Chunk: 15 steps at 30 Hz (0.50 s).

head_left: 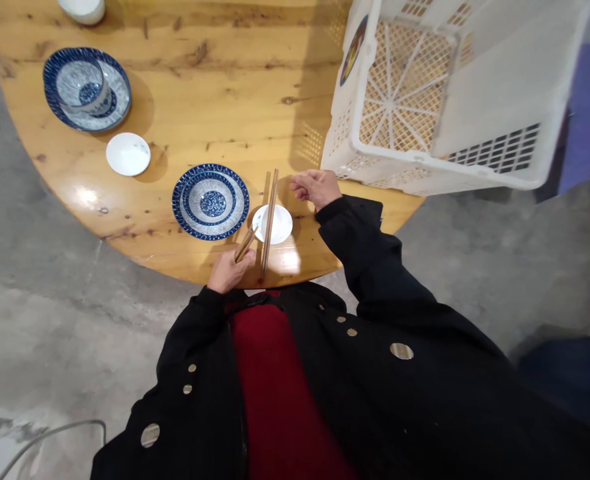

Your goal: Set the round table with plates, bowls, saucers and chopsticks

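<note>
My left hand (229, 270) is at the near edge of the round wooden table (215, 87), fingers closed around a short bundle of brown chopsticks (245, 244) that point up toward a small white saucer (273, 223). A pair of long chopsticks (269, 210) lies across that saucer. My right hand (315, 187) hovers just right of the long chopsticks with its fingers curled; nothing shows in it. A blue-and-white patterned plate (211, 201) sits left of the saucer.
A second blue-and-white plate with a bowl on it (87, 89) stands at the far left, a small white saucer (128, 154) below it. A white cup (83, 9) is at the top edge. A white plastic crate (439, 93) rests at the table's right. Grey floor surrounds the table.
</note>
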Tool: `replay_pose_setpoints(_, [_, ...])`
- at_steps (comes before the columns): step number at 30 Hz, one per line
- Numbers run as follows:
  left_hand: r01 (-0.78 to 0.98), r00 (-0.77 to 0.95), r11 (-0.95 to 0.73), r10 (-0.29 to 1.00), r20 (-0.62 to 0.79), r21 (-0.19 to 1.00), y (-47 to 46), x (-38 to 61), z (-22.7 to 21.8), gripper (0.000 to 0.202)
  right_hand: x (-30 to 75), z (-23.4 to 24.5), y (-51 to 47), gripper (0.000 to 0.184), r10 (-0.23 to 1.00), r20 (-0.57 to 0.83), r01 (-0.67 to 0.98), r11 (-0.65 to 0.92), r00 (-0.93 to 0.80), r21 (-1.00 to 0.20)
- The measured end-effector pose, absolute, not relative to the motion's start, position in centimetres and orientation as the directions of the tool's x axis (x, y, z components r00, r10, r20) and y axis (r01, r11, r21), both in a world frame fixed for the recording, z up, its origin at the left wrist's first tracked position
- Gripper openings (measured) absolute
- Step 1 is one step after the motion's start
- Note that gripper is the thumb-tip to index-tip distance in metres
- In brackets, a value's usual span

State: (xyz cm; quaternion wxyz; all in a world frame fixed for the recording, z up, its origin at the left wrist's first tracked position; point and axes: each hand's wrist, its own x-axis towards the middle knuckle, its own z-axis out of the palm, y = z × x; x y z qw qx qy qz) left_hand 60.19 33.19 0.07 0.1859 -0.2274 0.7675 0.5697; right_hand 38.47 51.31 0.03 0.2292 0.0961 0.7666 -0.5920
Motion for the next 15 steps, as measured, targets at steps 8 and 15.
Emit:
replay_pose_setpoints(8, [-0.517, -0.855, 0.254, -0.203, -0.477, 0.818, 30.7, 61.7, 2.2, 0.040, 46.0, 1.7, 55.0, 0.026, -0.067, -0.334, 0.310, 0.239, -0.940, -0.920])
replay_pose_setpoints(15, [-0.459, -0.888, 0.246, -0.146, -0.436, 0.854, 31.3, 60.7, 2.6, 0.033, 53.3, 1.5, 54.4, 0.035, -0.056, -0.444, 0.422, 0.227, -0.894, -0.878])
